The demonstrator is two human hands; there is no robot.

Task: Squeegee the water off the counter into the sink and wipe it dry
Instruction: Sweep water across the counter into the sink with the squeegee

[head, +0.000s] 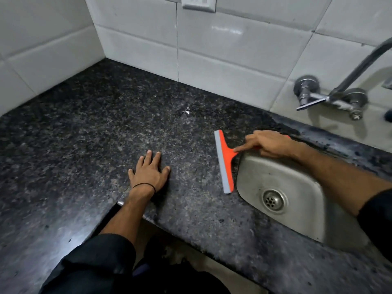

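An orange squeegee with a grey rubber blade rests on the dark speckled granite counter, its blade lying along the left rim of the steel sink. My right hand is closed around its handle above the sink's far corner, index finger stretched along the orange neck. My left hand lies flat on the counter, fingers spread, holding nothing, left of the blade. A small wet glint shows on the counter farther back. No cloth is in view.
White tiled walls close the counter at the back and left. A chrome wall tap with a curved spout hangs over the sink at the right. A power socket sits high on the back wall. The counter's front edge runs diagonally.
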